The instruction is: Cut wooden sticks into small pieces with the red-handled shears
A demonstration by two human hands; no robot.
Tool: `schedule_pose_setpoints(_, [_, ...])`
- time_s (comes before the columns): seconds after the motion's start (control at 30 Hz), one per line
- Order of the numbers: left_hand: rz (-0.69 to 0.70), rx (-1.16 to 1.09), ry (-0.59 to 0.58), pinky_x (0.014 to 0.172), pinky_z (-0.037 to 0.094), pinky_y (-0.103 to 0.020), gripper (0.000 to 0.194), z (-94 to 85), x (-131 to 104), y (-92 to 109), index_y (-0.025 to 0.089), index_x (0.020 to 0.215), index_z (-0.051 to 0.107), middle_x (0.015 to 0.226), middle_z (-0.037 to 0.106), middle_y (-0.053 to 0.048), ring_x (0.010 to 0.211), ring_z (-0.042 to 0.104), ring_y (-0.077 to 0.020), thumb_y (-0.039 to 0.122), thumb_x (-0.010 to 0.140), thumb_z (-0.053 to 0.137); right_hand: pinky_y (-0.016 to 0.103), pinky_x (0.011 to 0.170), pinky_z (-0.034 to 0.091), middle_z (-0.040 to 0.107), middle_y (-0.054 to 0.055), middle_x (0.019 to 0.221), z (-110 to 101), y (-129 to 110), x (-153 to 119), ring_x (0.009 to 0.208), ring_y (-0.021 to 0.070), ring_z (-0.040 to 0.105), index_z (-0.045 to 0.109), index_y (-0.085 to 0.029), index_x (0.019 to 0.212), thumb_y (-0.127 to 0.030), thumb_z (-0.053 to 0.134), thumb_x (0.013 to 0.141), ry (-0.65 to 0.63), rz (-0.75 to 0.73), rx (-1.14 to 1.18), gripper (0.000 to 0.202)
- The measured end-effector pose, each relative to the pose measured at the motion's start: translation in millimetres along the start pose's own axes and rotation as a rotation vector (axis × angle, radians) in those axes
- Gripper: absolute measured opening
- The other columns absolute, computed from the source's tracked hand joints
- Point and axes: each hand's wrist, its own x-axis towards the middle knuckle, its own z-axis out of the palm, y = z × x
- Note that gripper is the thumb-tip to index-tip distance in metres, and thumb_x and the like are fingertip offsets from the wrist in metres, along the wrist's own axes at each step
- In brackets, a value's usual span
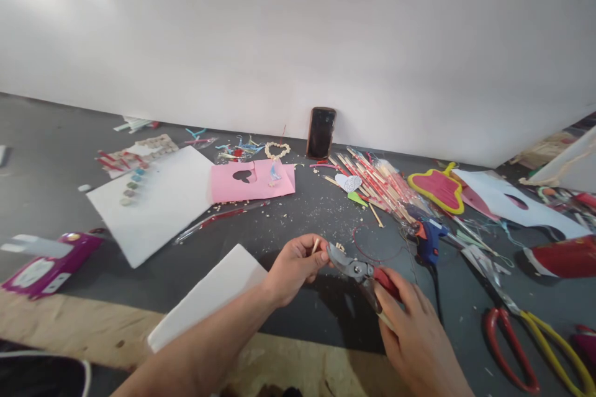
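Observation:
In the head view my left hand pinches a short thin wooden stick between thumb and fingers. My right hand is wrapped round the red handles of a pair of pruning shears. The metal blades point left and reach the fingertips of my left hand; whether they touch the stick I cannot tell. Just beyond the blades lie a few small cut stick pieces. A bundle of wooden sticks, partly in red and clear wrapping, lies further back.
A blue glue gun and large scissors with red and yellow handles lie at right. White boards, pink paper and a purple box are at left. A phone leans against the white panel behind.

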Motion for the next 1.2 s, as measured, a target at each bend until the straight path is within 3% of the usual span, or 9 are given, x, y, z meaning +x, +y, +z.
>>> schedule_pose_setpoints(0.23, [-0.019, -0.026, -0.017, 0.039, 0.018, -0.017, 0.027, 1.2, -0.5, -2.3, 0.014, 0.072, 0.049, 0.062, 0.055, 0.002, 0.04, 0.025, -0.0012, 0.034, 0.072, 0.067, 0.042, 0.078, 0.044, 0.044, 0.015, 0.124, -1.3, -1.5, -0.8, 0.096, 0.0255, 0.05, 0.057, -0.017, 0.104, -0.011, 0.044, 0.074, -0.016, -0.016, -0.064, 0.034])
schedule_pose_setpoints(0.8, [-0.022, -0.032, 0.044, 0.039, 0.018, -0.017, 0.035, 3.0, -0.8, -5.9, 0.016, 0.072, 0.048, 0.056, 0.044, 0.007, 0.042, 0.024, -0.002, 0.04, 0.064, 0.072, 0.039, 0.068, 0.045, 0.047, 0.018, 0.124, 3.5, -5.4, -1.1, 0.091, 0.0264, 0.053, 0.055, -0.017, 0.103, -0.008, 0.04, 0.075, -0.01, -0.041, -0.201, 0.033])
schedule_pose_setpoints(0.97, [-0.016, -0.028, 0.044, 0.039, 0.018, -0.017, 0.032, 3.1, -1.2, -5.1, 0.015, 0.071, 0.049, 0.056, 0.046, 0.006, 0.043, 0.025, -0.0024, 0.037, 0.065, 0.071, 0.038, 0.07, 0.045, 0.05, 0.018, 0.118, 3.7, -2.0, -0.8, 0.09, 0.0251, 0.054, 0.055, -0.017, 0.094, -0.01, 0.04, 0.075, -0.025, -0.052, -0.145, 0.025])
schedule_pose_setpoints(1.2, [-0.013, 0.009, 0.059, 0.04, 0.017, -0.018, 0.031, 4.3, -1.0, -6.7, 0.014, 0.07, 0.051, 0.059, 0.053, 0.003, 0.042, 0.026, -0.0025, 0.038, 0.066, 0.071, 0.032, 0.068, 0.045, 0.059, 0.009, 0.099, 2.8, 1.7, -1.7, 0.08, 0.0198, 0.058, 0.053, -0.022, 0.081, -0.016, 0.042, 0.079, 0.006, -0.033, -0.119, 0.012])
